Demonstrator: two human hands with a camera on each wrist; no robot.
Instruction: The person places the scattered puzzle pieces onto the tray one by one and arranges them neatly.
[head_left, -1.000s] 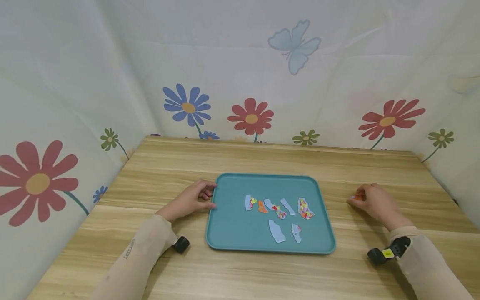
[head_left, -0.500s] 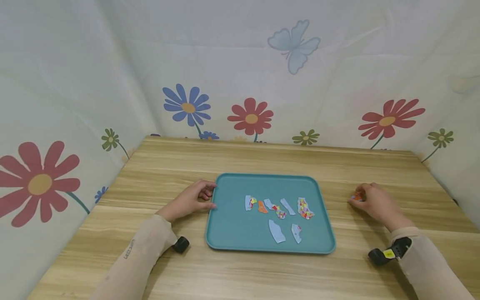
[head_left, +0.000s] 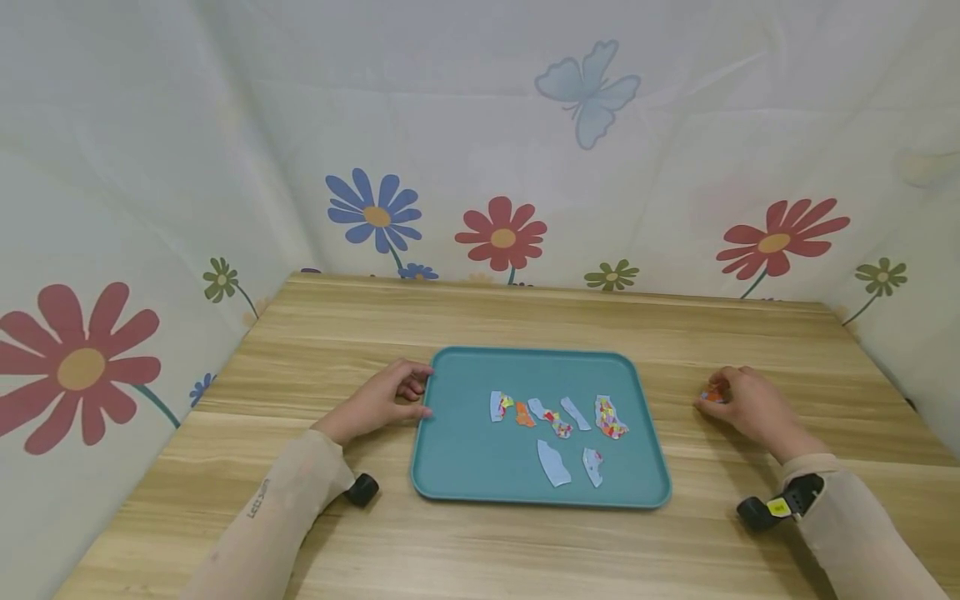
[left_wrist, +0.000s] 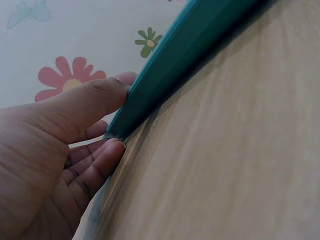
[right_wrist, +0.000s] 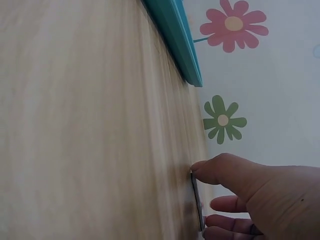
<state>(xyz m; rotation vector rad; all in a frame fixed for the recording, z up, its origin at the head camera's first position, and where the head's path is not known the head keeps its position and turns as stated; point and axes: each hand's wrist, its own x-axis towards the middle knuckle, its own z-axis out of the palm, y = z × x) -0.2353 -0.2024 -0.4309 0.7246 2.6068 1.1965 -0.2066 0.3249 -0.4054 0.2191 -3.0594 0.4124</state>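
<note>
My left hand [head_left: 381,402] is at the left rim of a teal tray [head_left: 465,487]. In the left wrist view its thumb [left_wrist: 107,95] touches the tray's wall, with the other fingers loosely bent by the lower edge. To the right of the tray, my right hand [head_left: 750,406] pinches a thin flat piece with orange print [head_left: 714,395] close over the table, partly hidden by the fingers. Its thin dark edge shows between thumb and fingertips in the right wrist view. Several irregular flat pieces lie in the tray, including a pale one [head_left: 553,462] and a many-coloured one [head_left: 609,417].
The tray sits on a wood-grain table [head_left: 495,550]. Behind and left of the table hangs a white cloth [head_left: 465,100] printed with flowers and a butterfly. A black wrist camera [head_left: 759,512] juts from the right sleeve.
The piece at my right fingertips has shifted very slightly; the right hand barely moved. The left hand, tray and pieces in it stay where they were.
</note>
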